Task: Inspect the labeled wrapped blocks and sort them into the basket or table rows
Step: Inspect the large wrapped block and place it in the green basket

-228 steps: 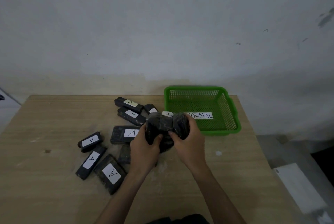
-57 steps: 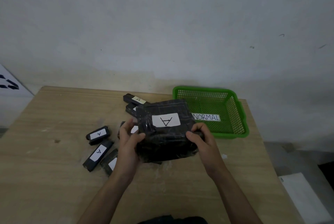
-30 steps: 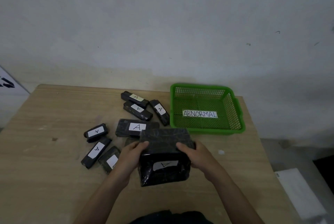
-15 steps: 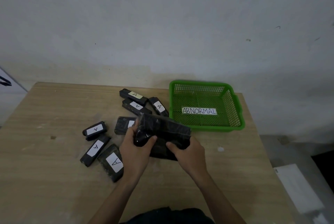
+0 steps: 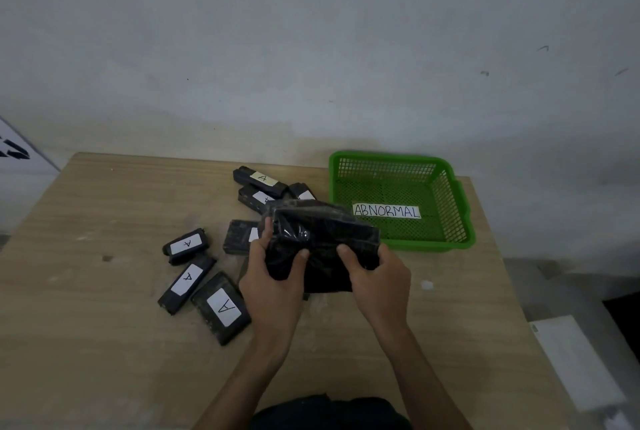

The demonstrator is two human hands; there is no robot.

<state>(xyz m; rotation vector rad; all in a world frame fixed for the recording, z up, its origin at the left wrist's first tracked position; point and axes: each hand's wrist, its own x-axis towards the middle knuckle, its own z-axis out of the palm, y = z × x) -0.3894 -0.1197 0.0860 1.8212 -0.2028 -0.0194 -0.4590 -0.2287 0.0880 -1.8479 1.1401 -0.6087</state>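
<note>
1. Tilted since earlier, the large black film-wrapped block (image 5: 325,242) hid its label.
2. Left hand (image 5: 273,280) and right hand (image 5: 377,277) gripped it, nine o'clock of the green mesh basket (image 5: 429,246).
3. Slick wrap, probably hefty: hold both ends.

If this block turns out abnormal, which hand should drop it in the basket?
Right, probably. The right hand grips the big wrapped block on the side nearest the green basket; the left hand would have to cross over.
</note>
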